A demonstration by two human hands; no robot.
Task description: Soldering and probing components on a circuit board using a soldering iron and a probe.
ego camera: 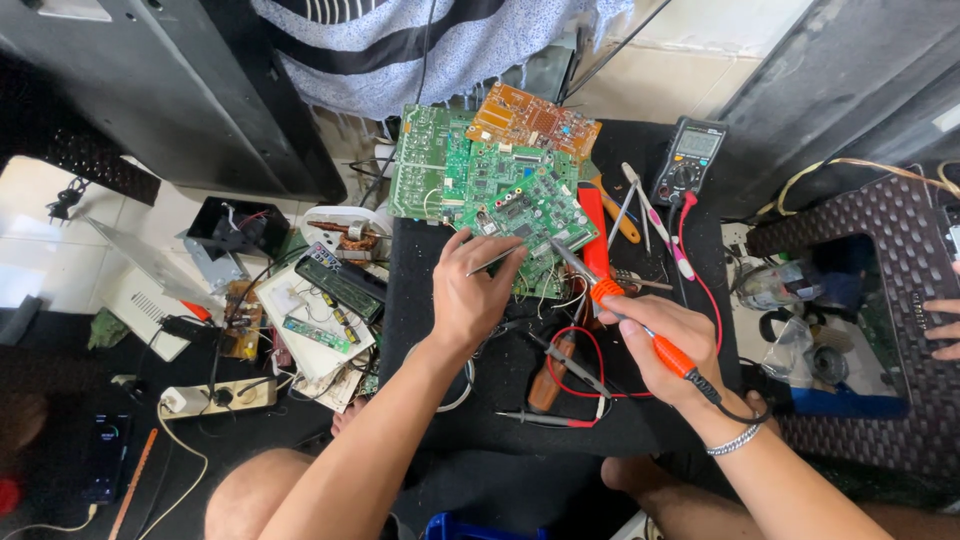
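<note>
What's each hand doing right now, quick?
Left hand: closed, pinching tweezers over the green circuit board.
Right hand: closed on an orange soldering iron, tip at the board.

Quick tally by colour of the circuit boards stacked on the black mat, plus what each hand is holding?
Green printed circuit boards: 3 (top one, under the tools; one behind it; left one)
Orange printed circuit board: 1
Total boards: 4
Orange-handled soldering iron: 1, in right hand
Thin metal tweezers: 1, in left hand
</note>
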